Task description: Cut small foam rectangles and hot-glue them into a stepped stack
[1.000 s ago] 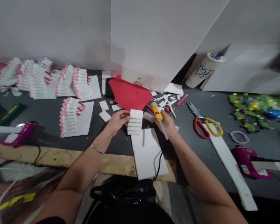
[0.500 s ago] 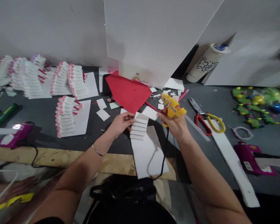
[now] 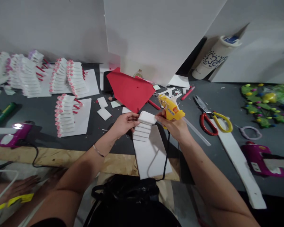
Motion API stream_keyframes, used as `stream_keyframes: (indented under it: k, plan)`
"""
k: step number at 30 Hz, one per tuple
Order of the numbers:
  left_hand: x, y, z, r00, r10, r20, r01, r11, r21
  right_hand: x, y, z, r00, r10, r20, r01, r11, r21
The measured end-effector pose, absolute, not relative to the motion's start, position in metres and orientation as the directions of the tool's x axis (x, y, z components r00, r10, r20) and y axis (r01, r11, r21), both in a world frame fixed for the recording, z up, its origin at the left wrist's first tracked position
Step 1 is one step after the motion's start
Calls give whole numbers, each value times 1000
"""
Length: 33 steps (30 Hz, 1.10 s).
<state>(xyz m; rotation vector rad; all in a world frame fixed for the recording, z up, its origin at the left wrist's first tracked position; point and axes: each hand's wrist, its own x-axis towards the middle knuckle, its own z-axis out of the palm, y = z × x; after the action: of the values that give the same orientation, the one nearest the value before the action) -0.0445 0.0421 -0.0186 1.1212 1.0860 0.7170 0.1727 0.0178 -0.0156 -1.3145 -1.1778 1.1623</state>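
Note:
My left hand point(image 3: 123, 126) pinches the left edge of a stepped row of overlapping white foam pieces point(image 3: 141, 133). This row lies over a white foam board point(image 3: 151, 159) that overhangs the table's front edge. In my right hand point(image 3: 176, 127) is a yellow hot glue gun point(image 3: 169, 107), its nozzle pointing up and left. The same hand's fingertips hold the right end of a loose white foam rectangle point(image 3: 147, 117), which lies against the top of the row. Contact between the rectangle and the row is partly hidden.
Red sheet point(image 3: 132, 90) and white scraps point(image 3: 104, 114) lie beyond my hands. Finished-looking stepped pieces point(image 3: 65, 116) stand at left. Pliers-like scissors point(image 3: 204, 118), a white strip point(image 3: 241, 164), a purple power block point(image 3: 257, 159) and a tumbler point(image 3: 213, 60) are at right. Another person's hand point(image 3: 21, 189) shows lower left.
My right hand has moved slightly left, bringing the white foam rectangle from beside the row onto its top end. My left hand keeps its pinch on the row.

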Motion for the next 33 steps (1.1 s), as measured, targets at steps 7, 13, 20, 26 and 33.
stream_keyframes:
  k: [7, 13, 20, 26, 33]
  plan:
    - [-44, 40, -19, 361, 886, -292, 63, 289, 955, 170, 16, -13, 108, 994, -31, 65, -39, -997]
    - [-45, 40, -18, 357, 885, -298, 63, 296, 953, 170, 16, -12, 116, 992, -46, 72, -54, -996]
    - [-45, 40, -15, 366, 882, -298, 69, 294, 953, 172, 18, -13, 138, 988, -69, 65, -78, -995]
    - [-45, 40, -16, 371, 881, -296, 74, 289, 954, 172, 19, -15, 184, 980, -81, 44, -91, -995]
    - [-46, 40, -16, 374, 882, -287, 87, 275, 958, 175, 21, -21, 170, 983, -72, 39, -80, -996]
